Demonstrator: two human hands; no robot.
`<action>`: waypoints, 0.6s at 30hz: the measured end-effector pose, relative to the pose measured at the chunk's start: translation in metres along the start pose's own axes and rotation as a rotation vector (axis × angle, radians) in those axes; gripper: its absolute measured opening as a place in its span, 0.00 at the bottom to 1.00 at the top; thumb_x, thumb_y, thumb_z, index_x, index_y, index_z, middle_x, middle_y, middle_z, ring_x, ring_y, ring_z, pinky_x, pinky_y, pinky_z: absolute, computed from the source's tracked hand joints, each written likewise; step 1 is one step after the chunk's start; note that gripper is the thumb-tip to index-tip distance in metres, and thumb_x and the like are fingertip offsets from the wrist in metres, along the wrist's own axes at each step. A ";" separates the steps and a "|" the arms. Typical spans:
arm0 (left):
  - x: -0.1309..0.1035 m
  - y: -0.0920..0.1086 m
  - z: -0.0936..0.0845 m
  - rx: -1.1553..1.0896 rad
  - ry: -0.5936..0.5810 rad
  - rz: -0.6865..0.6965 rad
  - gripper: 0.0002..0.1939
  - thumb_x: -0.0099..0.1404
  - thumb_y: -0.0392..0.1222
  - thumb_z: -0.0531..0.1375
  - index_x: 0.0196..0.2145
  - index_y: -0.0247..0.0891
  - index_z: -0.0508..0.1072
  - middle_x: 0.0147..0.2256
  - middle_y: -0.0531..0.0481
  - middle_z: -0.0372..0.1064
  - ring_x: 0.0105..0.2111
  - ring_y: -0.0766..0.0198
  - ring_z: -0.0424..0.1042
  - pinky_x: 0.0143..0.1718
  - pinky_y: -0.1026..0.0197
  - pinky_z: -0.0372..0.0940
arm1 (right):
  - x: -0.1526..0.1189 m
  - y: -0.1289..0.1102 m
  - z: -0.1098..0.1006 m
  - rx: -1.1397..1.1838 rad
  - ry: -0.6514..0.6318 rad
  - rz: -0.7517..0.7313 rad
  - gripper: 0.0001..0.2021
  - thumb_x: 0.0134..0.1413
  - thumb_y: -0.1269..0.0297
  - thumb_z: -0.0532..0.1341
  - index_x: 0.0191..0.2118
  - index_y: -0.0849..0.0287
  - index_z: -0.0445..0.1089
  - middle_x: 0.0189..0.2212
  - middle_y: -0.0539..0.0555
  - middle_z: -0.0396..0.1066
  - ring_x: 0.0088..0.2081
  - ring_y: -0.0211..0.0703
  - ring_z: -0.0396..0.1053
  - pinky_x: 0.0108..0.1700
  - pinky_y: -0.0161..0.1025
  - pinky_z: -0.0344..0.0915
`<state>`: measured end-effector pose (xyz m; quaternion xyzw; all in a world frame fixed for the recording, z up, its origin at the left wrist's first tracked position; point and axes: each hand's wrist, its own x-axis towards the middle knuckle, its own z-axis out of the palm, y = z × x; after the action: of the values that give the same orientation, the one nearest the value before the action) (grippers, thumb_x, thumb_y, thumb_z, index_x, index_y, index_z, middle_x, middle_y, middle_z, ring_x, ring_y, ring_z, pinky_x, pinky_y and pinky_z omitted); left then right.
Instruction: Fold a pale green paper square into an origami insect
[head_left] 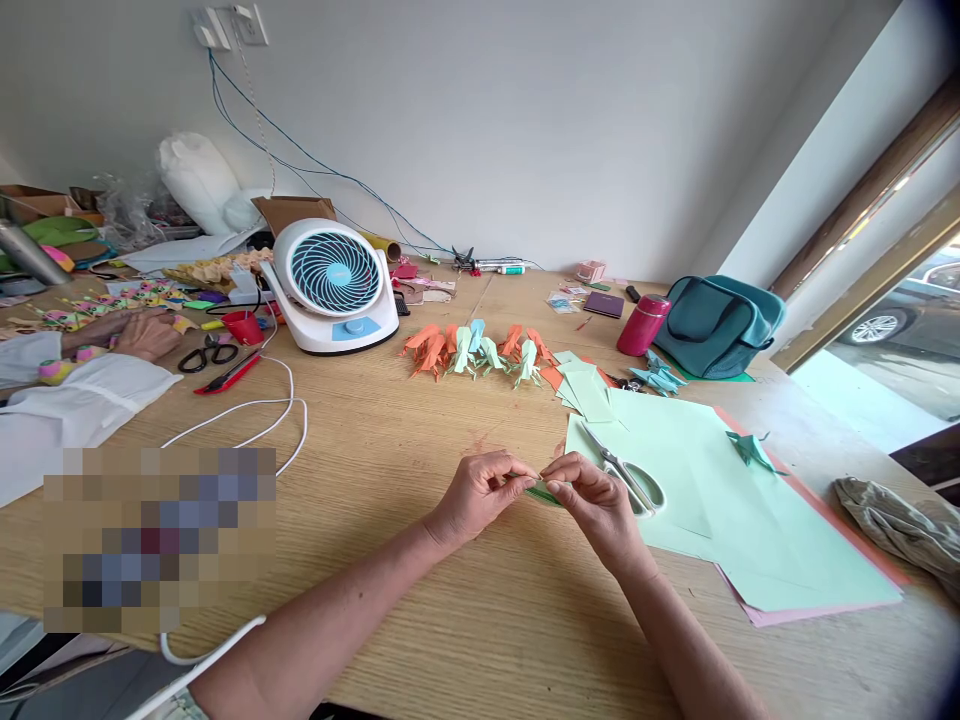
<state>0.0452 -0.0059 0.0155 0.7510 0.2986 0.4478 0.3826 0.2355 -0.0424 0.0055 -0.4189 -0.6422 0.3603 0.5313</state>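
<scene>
Between my two hands is a small piece of folded green paper [546, 493], mostly hidden by the fingers. My left hand [487, 494] pinches its left side between thumb and forefinger. On the other side my right hand [598, 500] pinches it too, and the fingertips of both hands nearly meet. Just right of my right hand, white-handled scissors [628, 475] lie on large pale green paper sheets [757, 510]. Beyond the hands stands a row of folded paper figures [480, 350] in orange, pale green and light blue. Small cut pale green sheets [587, 388] lie beside that row.
A white fan [334, 285] stands at the back left, its white cable [289, 400] looping over the table. A co-worker's hands [146, 335] are at far left near black scissors [208, 354] and a red cutter [229, 374]. Back right are a pink flask [643, 325] and a teal bag [716, 325].
</scene>
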 end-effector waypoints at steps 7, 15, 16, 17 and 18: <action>0.000 0.000 0.001 -0.040 0.043 -0.091 0.12 0.66 0.43 0.61 0.30 0.33 0.78 0.27 0.49 0.75 0.25 0.68 0.68 0.26 0.68 0.60 | 0.001 0.002 -0.001 -0.008 0.095 0.027 0.07 0.59 0.57 0.65 0.36 0.52 0.79 0.36 0.54 0.75 0.42 0.47 0.71 0.45 0.44 0.66; -0.001 -0.005 -0.001 0.177 0.031 0.074 0.06 0.64 0.41 0.64 0.31 0.39 0.80 0.28 0.51 0.77 0.29 0.64 0.68 0.42 0.60 0.63 | 0.001 -0.002 -0.001 -0.094 -0.003 -0.039 0.08 0.61 0.58 0.63 0.37 0.52 0.80 0.35 0.55 0.77 0.40 0.48 0.73 0.44 0.46 0.69; -0.001 -0.005 -0.001 0.197 0.028 0.096 0.06 0.65 0.41 0.63 0.30 0.39 0.79 0.28 0.51 0.77 0.30 0.63 0.68 0.43 0.59 0.63 | 0.001 -0.003 0.000 -0.100 -0.017 -0.041 0.08 0.61 0.58 0.63 0.37 0.52 0.80 0.35 0.55 0.77 0.40 0.48 0.73 0.44 0.45 0.69; -0.002 -0.005 -0.001 0.218 0.031 0.107 0.07 0.65 0.41 0.63 0.30 0.40 0.79 0.27 0.51 0.77 0.30 0.63 0.67 0.42 0.59 0.63 | 0.001 -0.002 0.001 -0.104 -0.017 -0.040 0.09 0.61 0.58 0.63 0.38 0.52 0.80 0.36 0.55 0.77 0.40 0.48 0.73 0.44 0.45 0.69; -0.002 -0.005 -0.001 0.239 0.038 0.111 0.08 0.66 0.41 0.63 0.29 0.40 0.78 0.26 0.51 0.76 0.30 0.63 0.67 0.42 0.59 0.63 | 0.000 -0.002 0.002 -0.111 -0.002 -0.035 0.09 0.61 0.57 0.63 0.38 0.53 0.79 0.36 0.55 0.76 0.40 0.48 0.72 0.44 0.46 0.68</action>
<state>0.0431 -0.0049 0.0109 0.7979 0.3151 0.4437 0.2591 0.2333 -0.0428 0.0068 -0.4358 -0.6690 0.3154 0.5129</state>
